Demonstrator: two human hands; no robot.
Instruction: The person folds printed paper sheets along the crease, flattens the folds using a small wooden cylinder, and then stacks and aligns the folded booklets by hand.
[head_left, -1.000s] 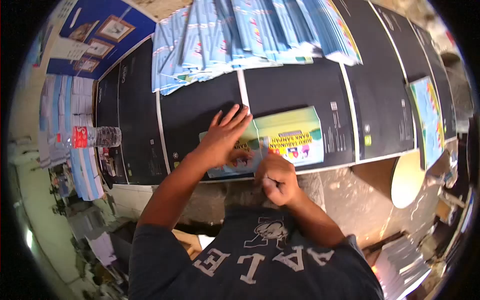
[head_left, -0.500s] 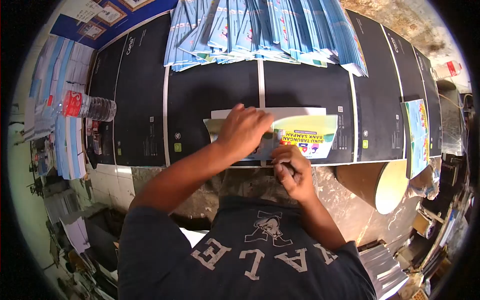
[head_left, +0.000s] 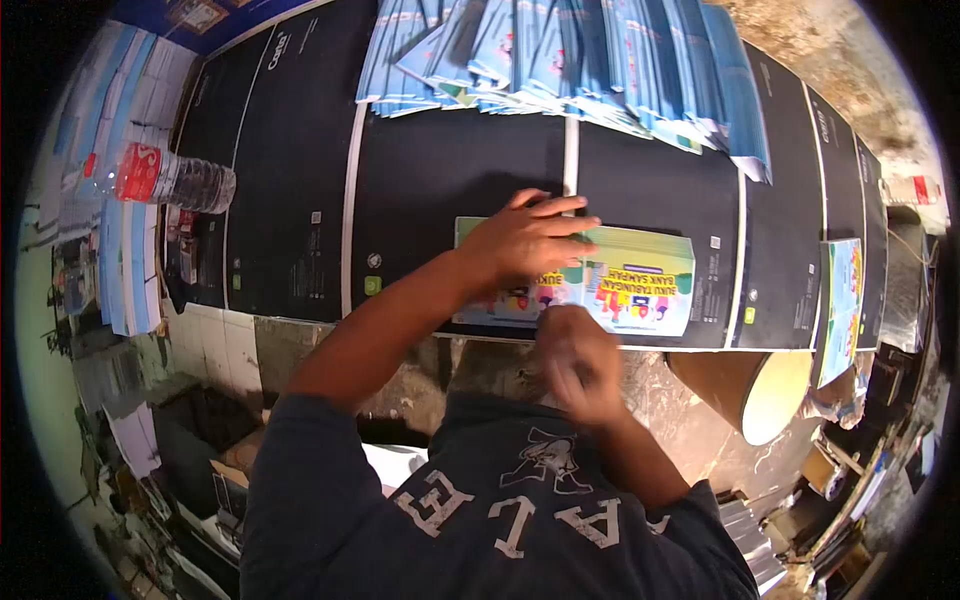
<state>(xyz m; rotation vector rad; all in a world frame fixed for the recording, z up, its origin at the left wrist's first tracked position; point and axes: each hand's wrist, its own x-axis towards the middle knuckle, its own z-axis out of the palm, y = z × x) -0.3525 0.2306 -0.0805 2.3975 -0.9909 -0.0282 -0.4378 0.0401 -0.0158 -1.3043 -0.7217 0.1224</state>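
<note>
A printed cover sheet (head_left: 645, 290) reading "BUKU TABUNGAN BANK SAMPAH" lies open and flat near the table's front edge, its lettering upside down to me. It is green and yellow above, pale blue below. My left hand (head_left: 525, 240) rests on its middle and left half, fingers stretched out towards the right. My right hand (head_left: 580, 365) is curled into a fist at the sheet's near edge, close to its centre line. Motion smears that hand, and whatever its fingers may hold is hidden.
Piled blue booklets (head_left: 560, 70) cover the far side of the black table (head_left: 450, 170). A plastic bottle (head_left: 175, 180) lies at the left beside stacked paper (head_left: 125, 260). More printed covers (head_left: 840, 310) sit at the right edge. Below stands a round drum (head_left: 775, 395).
The sheet's raised, curved far edge has come down flat, covering the white paper behind it. My left hand has opened and spread on it. The whole view has shifted and tilted slightly.
</note>
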